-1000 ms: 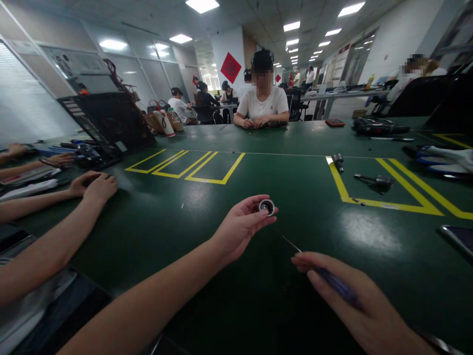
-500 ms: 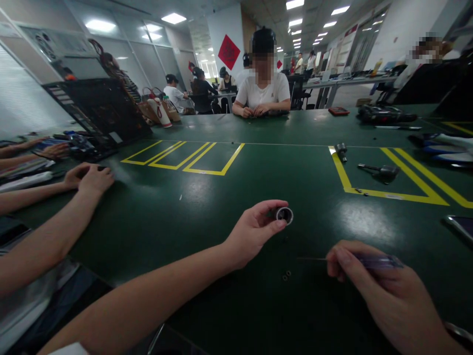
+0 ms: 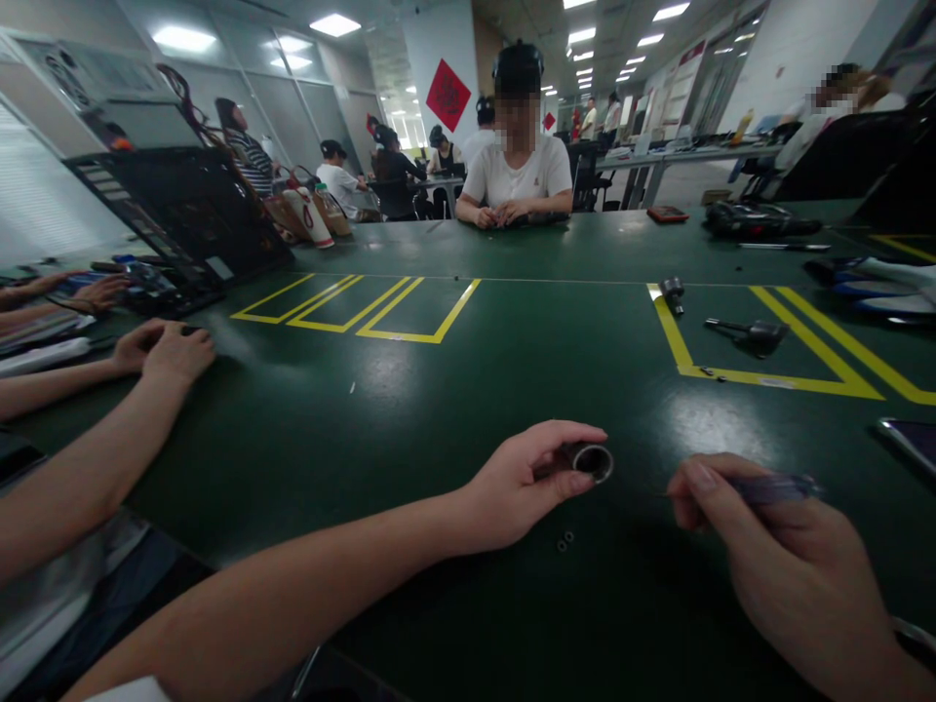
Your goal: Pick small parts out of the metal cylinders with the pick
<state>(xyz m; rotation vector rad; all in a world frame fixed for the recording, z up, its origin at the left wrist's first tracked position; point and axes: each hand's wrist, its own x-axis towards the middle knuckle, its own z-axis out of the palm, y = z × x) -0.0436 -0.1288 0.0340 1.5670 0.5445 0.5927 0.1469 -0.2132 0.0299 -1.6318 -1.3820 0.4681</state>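
Note:
Between the thumb and fingers of my left hand (image 3: 523, 487) is a short hollow metal cylinder (image 3: 605, 466), its round open end turned toward me. My right hand (image 3: 775, 556) is closed around the translucent purplish handle of a thin screwdriver (image 3: 775, 487). Its shaft points left toward the cylinder and barely shows; a gap separates the two. On the green table just below my left hand lie small dark ring-shaped parts (image 3: 565, 541). What is inside the cylinder is too dark to make out.
Metal parts with shafts (image 3: 757, 336) lie inside the yellow tape outline (image 3: 683, 351) on the right. A phone-like device (image 3: 911, 448) sits at the right edge. Another person's hands (image 3: 172, 351) rest on the table at left. Across the table sits a person (image 3: 518, 175).
My left hand has moved right and nearer to me with the cylinder, whose opening has tilted. My right hand has shifted slightly right and up, and less of the screwdriver's shaft shows.

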